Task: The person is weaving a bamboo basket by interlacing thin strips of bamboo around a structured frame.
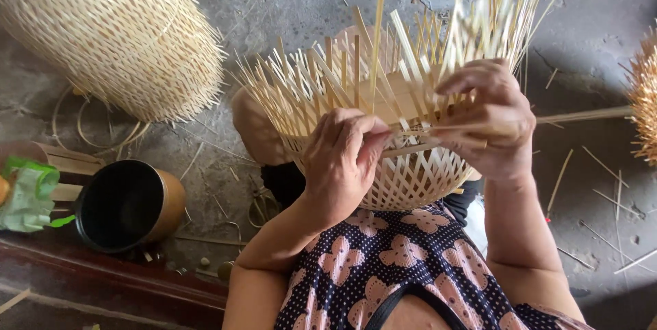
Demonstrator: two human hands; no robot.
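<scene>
Now both hands' fingers closed on one thin strip across the half-woven basket.

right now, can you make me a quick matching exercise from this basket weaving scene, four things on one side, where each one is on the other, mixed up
Things:
1. half-woven basket
2. finished tall basket
3. dark round pot
4. long bamboo strip

Places or states:
A. lying on its side on the floor, upper left
B. pinched between the left hand and right hand, running off to the right
C. on the person's lap, loose strips sticking up from its rim
D. open mouth showing, on the floor at lower left

Pairs: 1-C, 2-A, 3-D, 4-B
</scene>
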